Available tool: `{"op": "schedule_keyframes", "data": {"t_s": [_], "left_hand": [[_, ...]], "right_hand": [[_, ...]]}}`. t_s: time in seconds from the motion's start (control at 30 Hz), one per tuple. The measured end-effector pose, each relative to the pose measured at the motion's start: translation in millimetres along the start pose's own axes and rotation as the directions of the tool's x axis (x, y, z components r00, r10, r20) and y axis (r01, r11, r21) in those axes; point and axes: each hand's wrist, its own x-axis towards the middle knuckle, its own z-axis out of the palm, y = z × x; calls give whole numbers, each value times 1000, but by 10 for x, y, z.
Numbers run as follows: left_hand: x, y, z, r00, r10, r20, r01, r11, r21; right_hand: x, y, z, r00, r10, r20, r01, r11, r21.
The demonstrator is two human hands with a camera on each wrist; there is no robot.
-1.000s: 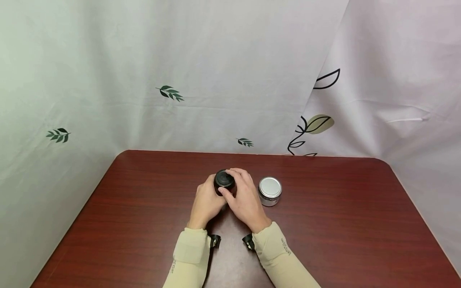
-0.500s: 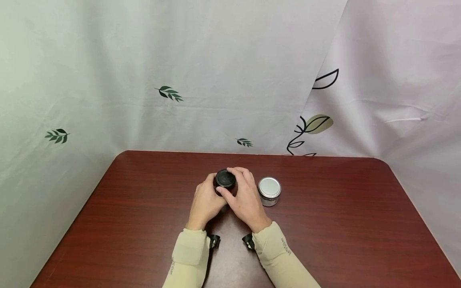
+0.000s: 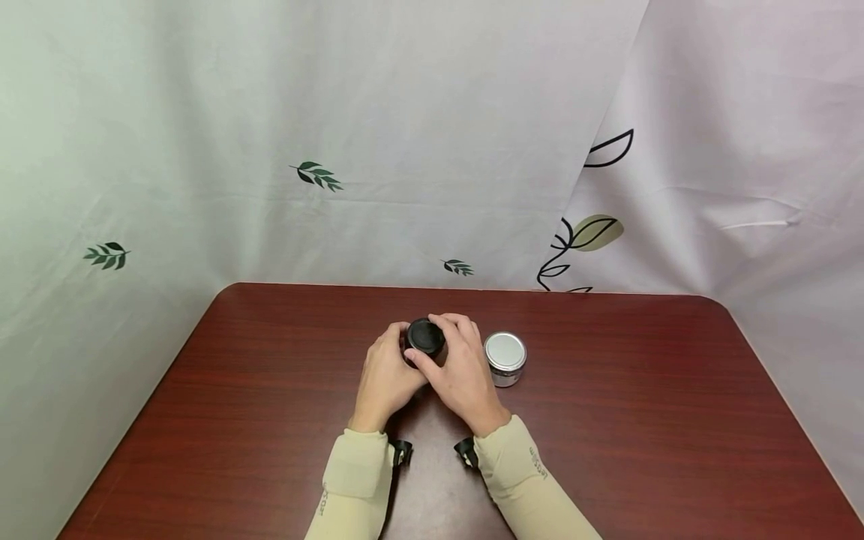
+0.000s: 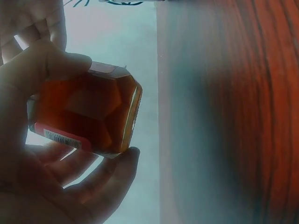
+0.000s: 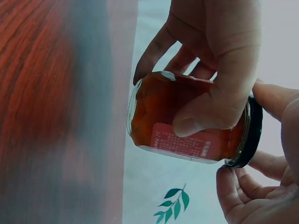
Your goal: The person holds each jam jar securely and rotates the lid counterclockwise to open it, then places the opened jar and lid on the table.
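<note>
A glass jar [image 5: 173,105] of amber contents, with a red label, is held up off the table, its facets showing in the left wrist view. My left hand [image 3: 386,379] grips the jar body, its thumb along one side and fingers on the other. On top is a black lid [image 3: 425,337], which my right hand [image 3: 463,375] holds between thumb and fingers at the rim. The lid is on the jar in the right wrist view. Just right of my right hand stands a second jar [image 3: 505,360] with a silvery-white lid.
Both hands are over a reddish-brown wooden table [image 3: 641,405] with rounded far corners. A pale curtain [image 3: 405,112] with leaf prints hangs behind and beside it. Black wrist cameras [image 3: 402,453] sit on the sleeves' inner sides.
The black lid and jar have shifted slightly to the right between my hands. My right fingers have moved a little with the lid. The second jar stays in place.
</note>
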Motion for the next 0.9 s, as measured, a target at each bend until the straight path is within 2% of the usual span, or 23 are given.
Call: {"op": "schedule_keyframes", "data": {"t_s": [0.6,0.9], "left_hand": [[-9,20,-6,997,62,-42,-61,998,29],[-11,41,-21,998,49,-49,-46,997,70]], "right_hand": [[3,-40,-35,1000,24,-12,-24,1000,-2],[8,-59,-46,999,36,-13,-36,999,-11]]}}
